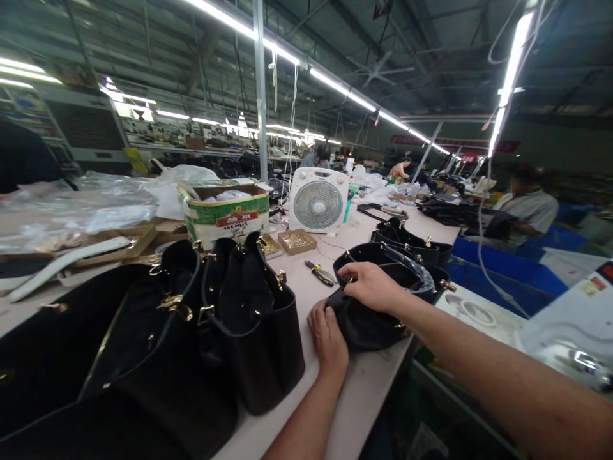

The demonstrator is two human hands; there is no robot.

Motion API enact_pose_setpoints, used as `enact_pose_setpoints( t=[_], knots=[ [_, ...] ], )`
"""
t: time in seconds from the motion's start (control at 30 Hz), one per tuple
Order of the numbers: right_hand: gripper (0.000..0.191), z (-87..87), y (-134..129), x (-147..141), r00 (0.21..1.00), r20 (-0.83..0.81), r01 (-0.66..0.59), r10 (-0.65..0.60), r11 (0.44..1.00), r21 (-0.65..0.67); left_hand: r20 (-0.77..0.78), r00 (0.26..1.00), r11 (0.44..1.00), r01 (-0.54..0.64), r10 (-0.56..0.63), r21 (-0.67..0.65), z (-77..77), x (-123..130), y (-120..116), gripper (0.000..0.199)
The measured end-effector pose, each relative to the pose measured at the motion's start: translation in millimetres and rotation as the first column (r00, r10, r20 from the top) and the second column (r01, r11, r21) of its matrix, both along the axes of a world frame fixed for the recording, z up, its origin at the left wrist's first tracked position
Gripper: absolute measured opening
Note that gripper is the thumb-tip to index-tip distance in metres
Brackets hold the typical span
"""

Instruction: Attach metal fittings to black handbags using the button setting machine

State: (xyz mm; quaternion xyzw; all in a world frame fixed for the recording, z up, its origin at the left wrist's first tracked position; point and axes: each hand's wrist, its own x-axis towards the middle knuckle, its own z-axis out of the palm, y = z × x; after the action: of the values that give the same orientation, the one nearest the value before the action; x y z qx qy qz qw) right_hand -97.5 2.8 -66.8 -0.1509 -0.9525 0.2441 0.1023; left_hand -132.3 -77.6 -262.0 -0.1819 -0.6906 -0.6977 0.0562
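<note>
A black handbag (366, 322) with gold fittings lies tilted near the right edge of the table. A clear-wrapped handle (416, 271) arches over its top. My left hand (329, 338) rests against the near left side of this bag, fingers extended along the leather. At the bag's upper rim, the fingers of my right hand (371, 284) are bent and closed on the edge; their tips are partly hidden inside. Nearby on the left stand two more black handbags, a smaller one (261, 345) and a larger one (167, 377), their tops gaping.
Pliers (320, 273) lie beyond my left hand. Behind them are a small box of gold hardware (297, 241), a white fan (320, 201) and a green carton (227, 214). Another black bag (412, 246) sits behind mine. A person (529, 207) is at the right.
</note>
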Motion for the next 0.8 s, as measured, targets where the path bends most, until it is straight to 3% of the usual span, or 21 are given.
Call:
enact_pose_setpoints(
  t=[0.07,0.17,0.37,0.47,0.53,0.63,0.73,0.8],
  knots=[
    [0.04,1.7,1,3,0.996,-0.081,0.008,-0.03,0.966,-0.257,-0.002,1.0,1.0,-0.005,0.005,0.01,-1.1,-3,0,0.041],
    [0.046,2.8,0,4,0.985,-0.134,0.028,-0.11,0.861,-0.508,0.007,1.0,1.0,-0.019,0.019,0.023,-2.7,-8,2,0.043],
    [0.052,-3.8,-1,-1,0.936,-0.225,-0.017,-0.269,0.605,-0.796,0.059,0.997,0.998,-0.051,0.048,0.041,-2.8,-17,4,0.048],
    [0.05,-4.2,3,1,0.927,-0.234,-0.043,-0.294,0.536,-0.843,0.08,0.995,0.997,-0.058,0.054,0.052,-2.2,-22,3,0.048],
    [0.052,-1.6,7,4,0.938,-0.236,-0.057,-0.255,0.557,-0.828,0.099,0.994,0.997,-0.049,0.043,0.06,-2.6,-24,4,0.049],
    [0.061,3.6,13,6,0.976,-0.19,-0.064,-0.106,0.693,-0.718,0.159,0.987,0.997,-0.038,0.027,0.065,-4.4,-27,5,0.053],
    [0.065,6.8,12,6,0.999,-0.045,0.003,-0.023,0.922,-0.388,0.225,0.974,0.997,-0.034,0.018,0.066,-5.9,-31,6,0.057],
    [0.055,7.5,9,6,0.998,0.047,0.044,-0.038,0.989,-0.141,0.25,0.968,0.997,-0.018,0.0,0.069,-5.9,-33,6,0.057]
  ],
)
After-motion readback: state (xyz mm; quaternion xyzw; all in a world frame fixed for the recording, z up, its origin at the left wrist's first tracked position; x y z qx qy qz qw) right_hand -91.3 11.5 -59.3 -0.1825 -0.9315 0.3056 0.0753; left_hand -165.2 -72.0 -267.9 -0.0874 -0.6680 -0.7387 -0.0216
